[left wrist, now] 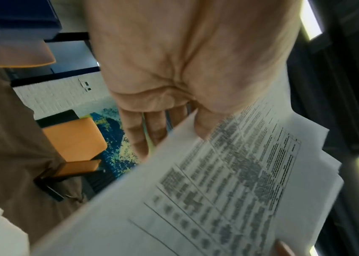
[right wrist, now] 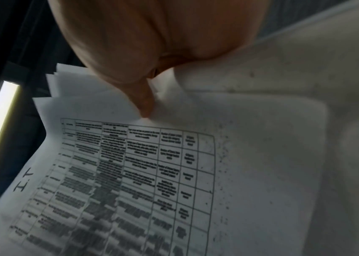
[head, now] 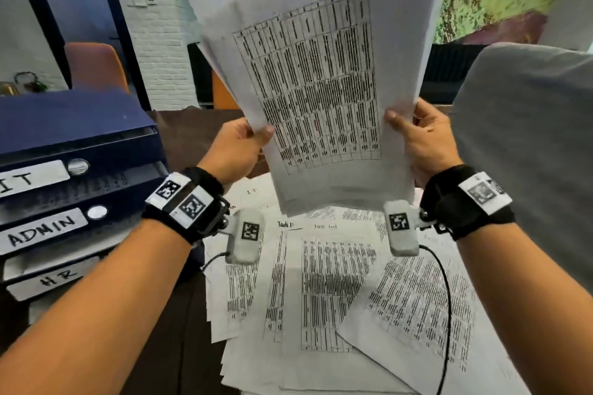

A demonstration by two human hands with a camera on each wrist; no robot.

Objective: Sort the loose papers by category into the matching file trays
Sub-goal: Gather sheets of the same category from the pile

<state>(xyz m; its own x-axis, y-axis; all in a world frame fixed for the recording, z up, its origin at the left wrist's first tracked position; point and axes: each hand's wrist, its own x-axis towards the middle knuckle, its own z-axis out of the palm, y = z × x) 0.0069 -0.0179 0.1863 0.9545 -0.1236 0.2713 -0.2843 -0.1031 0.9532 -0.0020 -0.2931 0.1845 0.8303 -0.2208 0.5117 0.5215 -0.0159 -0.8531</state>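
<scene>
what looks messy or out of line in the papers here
The held stack of papers, gripped by the left hand and right hand, is uneven: its sheets fan out at the top edges. The loose papers on the table lie skewed and overlapping.

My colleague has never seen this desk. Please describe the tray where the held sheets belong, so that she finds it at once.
Look at the dark blue stack of file trays on the left of the desk, beside the left hand. The right one is the top labelled tray. Its white label reads IT, like the handwriting on the held sheets; the trays below read ADMIN and HR.
</scene>
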